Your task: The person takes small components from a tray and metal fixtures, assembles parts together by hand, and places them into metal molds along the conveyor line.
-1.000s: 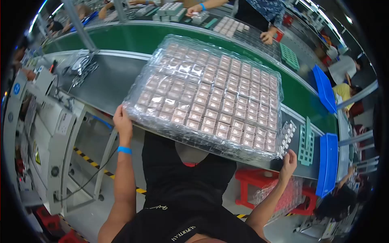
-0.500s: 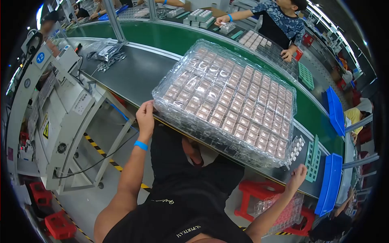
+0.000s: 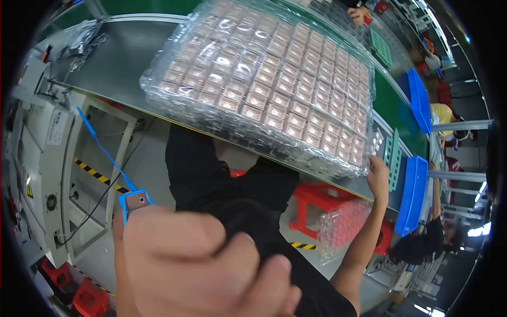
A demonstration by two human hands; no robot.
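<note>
A stack of clear plastic blister trays (image 3: 253, 113) lies on the dark workbench, its many pockets filled with small pinkish-copper square parts. My right hand (image 3: 377, 177) is at the stack's near right corner, fingers curled against the plastic edge. Close to the camera, large and blurred, my left hand (image 3: 195, 264) is raised away from the trays. Its fingers are curled in and I see nothing in them. A blue wrist strap (image 3: 138, 199) with a metal plate sits on the left wrist, with a blue coiled cord (image 3: 108, 153) running to the machine side.
Green perforated strips (image 3: 392, 158) and a blue bin (image 3: 412, 195) lie right of the trays. Silvery bags (image 3: 82, 42) are at the far left. A white machine frame (image 3: 58, 137) stands left. Below the bench is a red stool (image 3: 303, 208). A co-worker's hand (image 3: 359, 15) shows across the belt.
My left hand has left the trays' left corner and come up close to the camera. The right hand has moved in to the right corner. The view has shifted, bringing the trays higher and leftward.
</note>
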